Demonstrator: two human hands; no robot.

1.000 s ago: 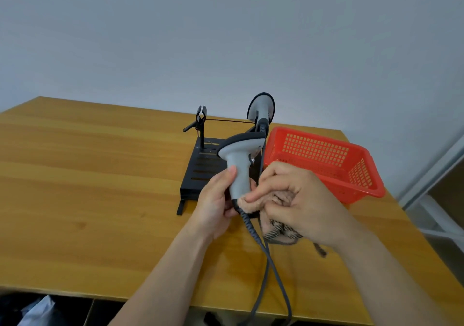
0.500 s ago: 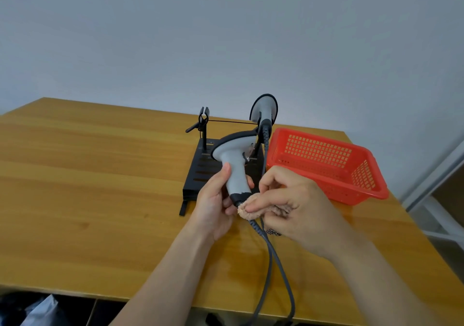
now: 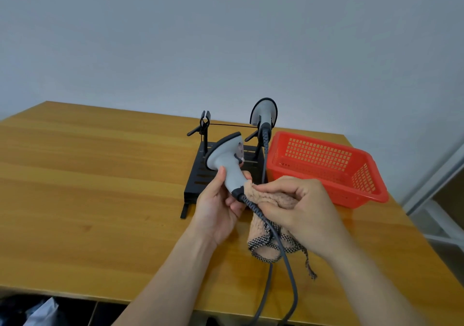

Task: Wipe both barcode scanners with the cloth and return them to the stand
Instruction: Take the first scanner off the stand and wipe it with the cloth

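Observation:
My left hand (image 3: 218,207) grips the handle of a grey barcode scanner (image 3: 227,161), head up and tilted left, above the table. Its grey cable (image 3: 282,255) runs down toward me off the table's front edge. My right hand (image 3: 300,209) holds a beige fluffy cloth (image 3: 270,221) with a checked border, pressed against the bottom of the scanner's handle. A second grey scanner (image 3: 263,112) hangs on the right arm of the black stand (image 3: 200,175) behind my hands. The stand's left clip (image 3: 204,124) holds nothing.
A red plastic basket (image 3: 324,167) sits on the wooden table (image 3: 88,187) right of the stand. A white frame (image 3: 437,195) stands beyond the table's right edge. Dark floor and a pale bag show below the front edge.
The scanner's head has tilted further left. My right hand slid the cloth down to the handle's base, and more of the cloth now hangs below my hand.

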